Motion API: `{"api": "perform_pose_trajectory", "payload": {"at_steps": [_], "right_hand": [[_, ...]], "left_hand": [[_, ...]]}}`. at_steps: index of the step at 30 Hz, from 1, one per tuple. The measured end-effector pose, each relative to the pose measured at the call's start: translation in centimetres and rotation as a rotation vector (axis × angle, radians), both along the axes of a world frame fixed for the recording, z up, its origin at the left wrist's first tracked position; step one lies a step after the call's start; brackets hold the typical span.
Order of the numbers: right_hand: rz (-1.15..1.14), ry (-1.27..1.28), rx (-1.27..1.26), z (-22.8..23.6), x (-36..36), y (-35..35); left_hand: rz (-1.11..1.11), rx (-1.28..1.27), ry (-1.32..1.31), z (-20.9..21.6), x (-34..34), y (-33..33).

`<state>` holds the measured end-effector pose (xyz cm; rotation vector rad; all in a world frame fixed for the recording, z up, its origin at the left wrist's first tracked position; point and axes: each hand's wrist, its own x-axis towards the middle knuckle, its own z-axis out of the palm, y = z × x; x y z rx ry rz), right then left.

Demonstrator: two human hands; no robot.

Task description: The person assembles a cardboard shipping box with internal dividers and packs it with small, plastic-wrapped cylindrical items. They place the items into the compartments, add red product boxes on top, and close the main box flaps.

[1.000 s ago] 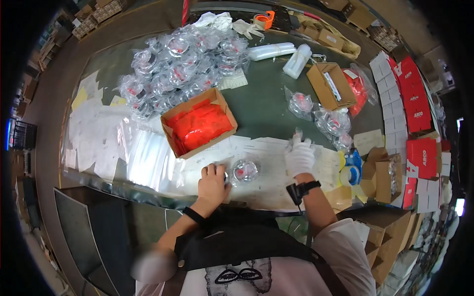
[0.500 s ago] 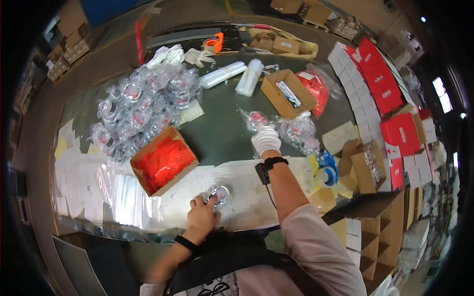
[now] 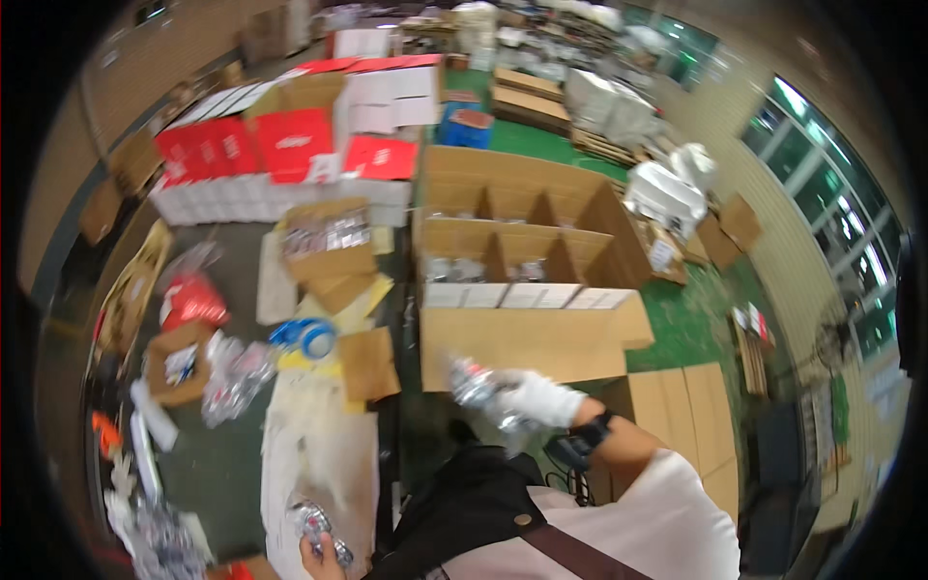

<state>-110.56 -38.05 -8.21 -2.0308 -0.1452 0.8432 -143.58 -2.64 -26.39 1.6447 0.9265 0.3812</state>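
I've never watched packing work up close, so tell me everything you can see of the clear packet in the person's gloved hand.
The clear plastic packet looks crinkly and shiny, with something small and dark inside that is too blurred to identify. The right hand, in a white glove, grips its lower end, so it sticks up and to the left. It hangs in the air in front of the large open cardboard box, touching nothing but the glove.

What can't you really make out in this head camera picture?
- Clear packet in the right hand: contents blurred by motion.
- Left hand: cut off by the lower edge; the small shiny item it holds is too small to identify.
- Divided cardboard box: contents of its compartments too small and blurred.
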Motion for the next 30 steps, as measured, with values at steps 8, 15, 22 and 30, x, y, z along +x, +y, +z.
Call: {"api": "perform_pose_trajectory", "payload": {"at_steps": [8,15,22,30], "right_hand": [[-0.329,-0.297,-0.449,8.1,16.6,-22.6],[0.583,-0.283,-0.75,-9.8,35.9,-25.0],[0.296,-0.023,-0.52,-11.8,34.4,-26.2],[0.037,-0.35,-0.362,-5.4,33.1,-30.3]], "left_hand": [[-0.28,-0.113,-0.074,12.9,18.6,-12.0],[-0.25,-0.274,-0.117,15.3,28.7,-23.8],[-0.204,-0.246,-0.045,18.7,31.2,-27.5],[-1.024,-0.065,0.03,25.6,51.0,-34.4]]}}
